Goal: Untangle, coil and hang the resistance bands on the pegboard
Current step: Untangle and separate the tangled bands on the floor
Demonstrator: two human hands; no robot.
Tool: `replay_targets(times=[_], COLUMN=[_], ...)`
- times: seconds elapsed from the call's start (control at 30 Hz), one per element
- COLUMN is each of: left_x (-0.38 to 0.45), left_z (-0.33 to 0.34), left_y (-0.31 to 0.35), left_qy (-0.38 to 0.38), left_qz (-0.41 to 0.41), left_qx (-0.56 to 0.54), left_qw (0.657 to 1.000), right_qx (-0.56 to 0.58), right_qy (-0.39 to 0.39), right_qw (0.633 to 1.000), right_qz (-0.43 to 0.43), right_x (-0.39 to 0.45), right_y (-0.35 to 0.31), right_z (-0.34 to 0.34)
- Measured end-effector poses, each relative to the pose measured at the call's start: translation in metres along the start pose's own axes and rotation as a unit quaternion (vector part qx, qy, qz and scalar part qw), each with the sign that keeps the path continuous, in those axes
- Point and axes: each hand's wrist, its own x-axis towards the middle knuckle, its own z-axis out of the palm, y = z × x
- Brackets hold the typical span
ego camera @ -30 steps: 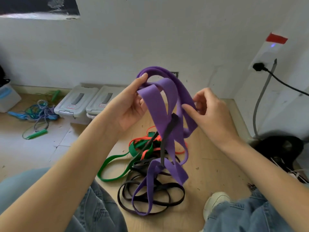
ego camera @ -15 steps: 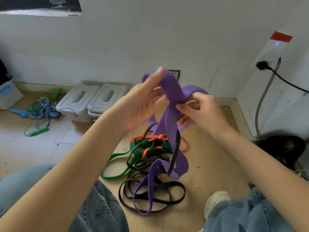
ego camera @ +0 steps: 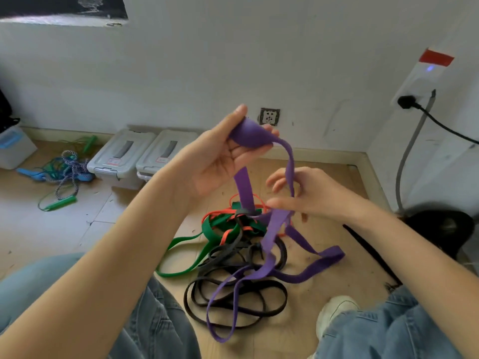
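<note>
Presently, scene status as follows.
Left hand [ego camera: 220, 156]: raised at centre frame; thumb and curled fingers grip a bunched fold of the purple band [ego camera: 274, 234].
Right hand [ego camera: 308, 195]: at 3 o'clock of the left hand and lower; fingers loosely spread around a strand of the purple band; whether they pinch it cannot be told.
Purple band: hangs from the left hand, passes through the right hand, trails onto the floor toward 6 o'clock.
Band pile: green band [ego camera: 207, 234], orange band [ego camera: 225, 235] and black band [ego camera: 233, 299] lie tangled together on the floor under the hands.
Floor [ego camera: 51, 229]: light wood boards, with scattered debris.
Storage boxes [ego camera: 145, 156]: two grey lidded boxes side by side against the wall at 10 o'clock.
Skipping ropes [ego camera: 64, 172]: tangled heap at 9 o'clock.
Wall [ego camera: 207, 60]: white, scuffed; wall socket [ego camera: 270, 116] at 12 o'clock.
Power strip [ego camera: 420, 81]: wall-mounted at 2 o'clock, black plug inserted.
</note>
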Motion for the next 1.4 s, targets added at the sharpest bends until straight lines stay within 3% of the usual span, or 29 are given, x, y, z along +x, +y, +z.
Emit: replay_targets(times=[0.07,0.13,0.2,0.23,0.33,0.4,0.43,0.47,0.5,0.53,0.57,0.6,0.63,0.7,0.77,0.8,0.83,0.87,0.9,0.93,0.97,1.0,1.03,1.13,1.17,1.23,1.3,1.4], left_x=[0.003,0.008,0.007,0.008,0.009,0.011,0.012,0.012,0.01,0.005,0.004,0.005,0.006,0.009,0.012,0.016,0.019,0.023,0.026,0.028,0.03,0.029,0.028,0.014,0.011,0.01,0.012,0.017], left_z=[-0.01,-0.03,-0.042,-0.046,-0.043,-0.047,-0.05,-0.053,-0.053,-0.048,-0.042,-0.039,-0.038,-0.042,-0.057,-0.064,-0.069,-0.073,-0.074,-0.074,-0.07,-0.062,-0.053,-0.016,-0.008,-0.003,-0.012,-0.03], left_y=[0.004,0.001,-0.006,-0.011,-0.015,-0.01,-0.006,-0.001,0.002,0.0,-0.008,-0.022,-0.042,-0.082,-0.11,-0.112,-0.107,-0.096,-0.081,-0.064,-0.047,-0.034,-0.026,-0.031,-0.037,-0.04,-0.036,-0.049], left_qy=[0.021,0.116,0.173,0.169,0.163,0.191,0.187,0.139,0.038,-0.083,-0.186,-0.236,-0.243,-0.2,-0.208,-0.211,-0.179,-0.118,-0.032,0.045,0.089,0.102,0.088,-0.036,-0.066,-0.076,-0.046,-0.067], left_qz=[-0.034,-0.075,-0.092,-0.089,-0.095,-0.037,0.005,0.024,0.023,0.006,-0.01,-0.014,-0.019,-0.073,-0.118,-0.124,-0.117,-0.091,-0.06,-0.019,0.017,0.048,0.075,0.117,0.128,0.151,0.154,0.092], left_qx=[0.01,0.212,0.488,0.57,0.692,0.811,0.84,0.837,0.784,0.652,0.492,0.39,0.363,0.416,0.524,0.576,0.617,0.638,0.612,0.551,0.495,0.483,0.533,0.744,0.769,0.784,0.765,0.631], left_qw=[0.999,0.967,0.85,0.799,0.696,0.551,0.509,0.529,0.619,0.754,0.851,0.89,0.899,0.884,0.818,0.78,0.757,0.756,0.788,0.833,0.864,0.868,0.838,0.657,0.623,0.597,0.624,0.767], right_qx=[0.093,0.214,0.291,0.314,0.35,0.311,0.3,0.305,0.324,0.355,0.409,0.48,0.554,0.663,0.689,0.659,0.588,0.459,0.28,0.119,0.013,-0.038,-0.055,-0.039,-0.021,0.007,0.034,0.203], right_qy=[0.039,0.109,0.14,0.124,0.08,0.103,0.113,0.115,0.108,0.096,0.084,0.074,0.067,0.074,0.11,0.138,0.168,0.19,0.193,0.169,0.14,0.121,0.109,0.016,-0.011,-0.028,0.008,0.056], right_qw=[0.995,0.971,0.946,0.941,0.933,0.945,0.947,0.945,0.939,0.929,0.907,0.872,0.826,0.738,0.709,0.735,0.79,0.868,0.935,0.963,0.966,0.968,0.977,0.998,0.997,0.998,0.999,0.976], right_qz=[-0.003,0.007,0.006,0.001,-0.012,-0.023,-0.027,-0.031,-0.037,-0.045,-0.053,-0.065,-0.078,-0.103,-0.102,-0.077,-0.033,0.026,0.1,0.171,0.215,0.217,0.174,-0.042,-0.07,-0.062,-0.038,-0.062], right_x=[0.003,0.003,0.001,0.0,-0.003,-0.003,-0.003,-0.004,-0.004,-0.005,-0.004,-0.003,-0.002,0.0,-0.001,-0.001,-0.002,-0.002,-0.002,-0.003,-0.004,-0.006,-0.007,-0.007,-0.005,-0.003,-0.001,-0.001], right_y=[0.0,-0.002,-0.004,-0.005,-0.011,-0.015,-0.015,-0.015,-0.015,-0.015,-0.017,-0.019,-0.02,-0.019,-0.01,-0.004,0.004,0.012,0.02,0.027,0.033,0.034,0.033,0.016,0.012,0.007,0.005,-0.002], right_z=[-0.006,-0.022,-0.036,-0.037,-0.029,-0.028,-0.028,-0.027,-0.025,-0.022,-0.019,-0.019,-0.022,-0.034,-0.044,-0.044,-0.042,-0.039,-0.035,-0.032,-0.028,-0.024,-0.018,0.001,0.008,0.014,0.011,0.001])
